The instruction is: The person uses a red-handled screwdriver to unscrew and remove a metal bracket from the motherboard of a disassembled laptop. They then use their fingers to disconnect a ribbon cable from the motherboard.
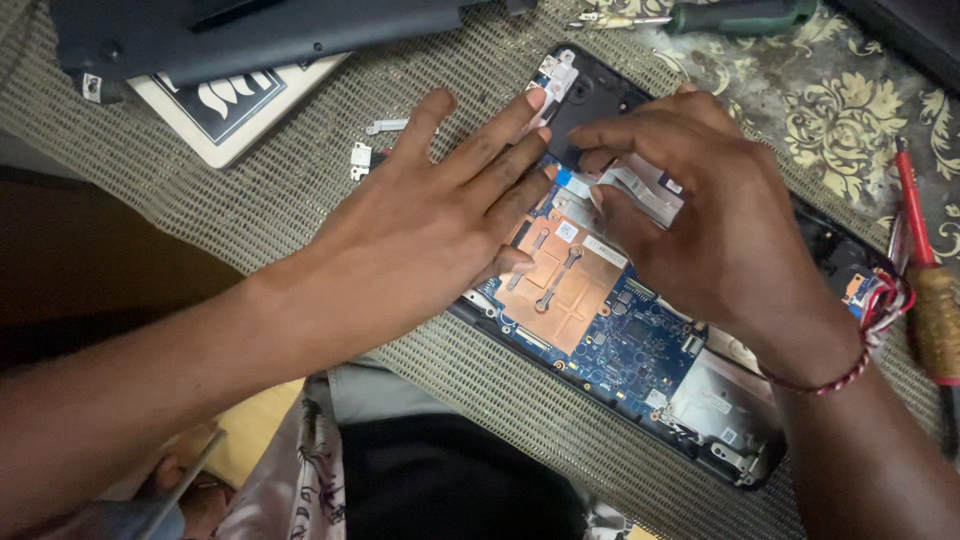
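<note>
An opened laptop base (640, 340) lies on a woven mat, its blue circuit board and copper heat plate (565, 285) exposed. My left hand (420, 220) rests flat on the left part of the board, fingers spread and pointing toward the far hinge. My right hand (700, 210) hovers over the middle, thumb and forefinger pinching a flat grey ribbon cable (640, 185) with a blue tab near its connector. A red thread band circles my right wrist.
A dark laptop cover (250, 35) and a white-edged book (225, 105) lie at the far left. Small metal brackets (362, 158) sit on the mat. A green-handled screwdriver (730, 15) lies at the far edge, a red and wooden-handled one (930, 290) at the right.
</note>
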